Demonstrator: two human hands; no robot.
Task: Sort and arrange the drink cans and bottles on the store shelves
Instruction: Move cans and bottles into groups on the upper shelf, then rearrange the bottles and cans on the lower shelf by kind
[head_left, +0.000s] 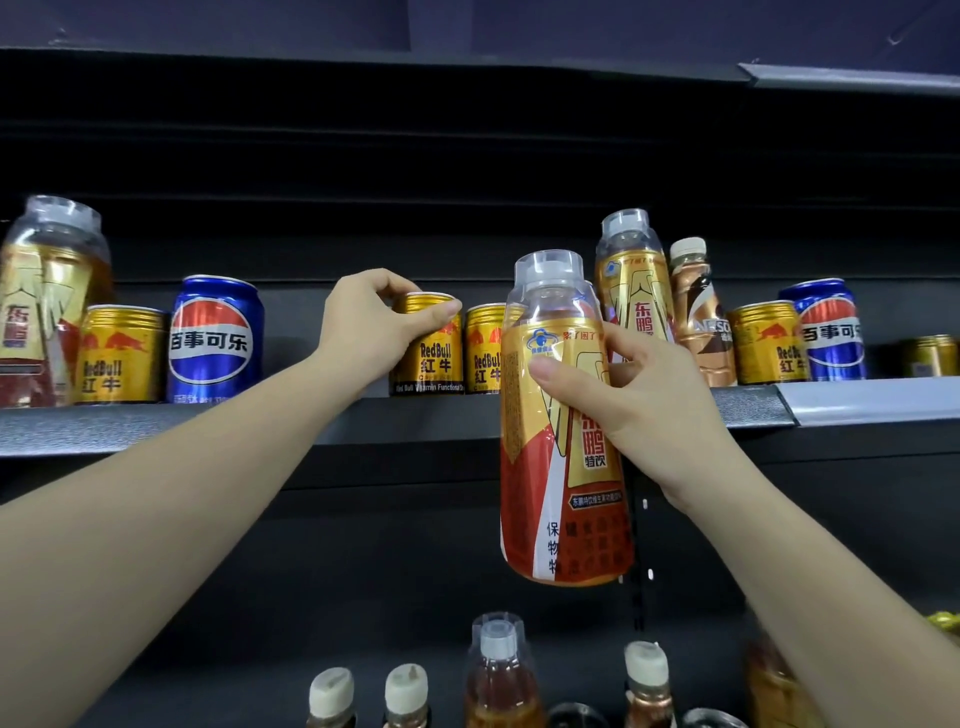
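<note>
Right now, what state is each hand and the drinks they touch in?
Left hand: grips Red Bull can.
Red Bull can: upright on the shelf.
Right hand: grips Dongpeng bottle.
Dongpeng bottle: capped, upright, held off shelf.

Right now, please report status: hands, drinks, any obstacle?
Left hand grips Red Bull can on shelf. Right hand holds Dongpeng bottle off shelf. Second Red Bull can crowds behind.
</note>
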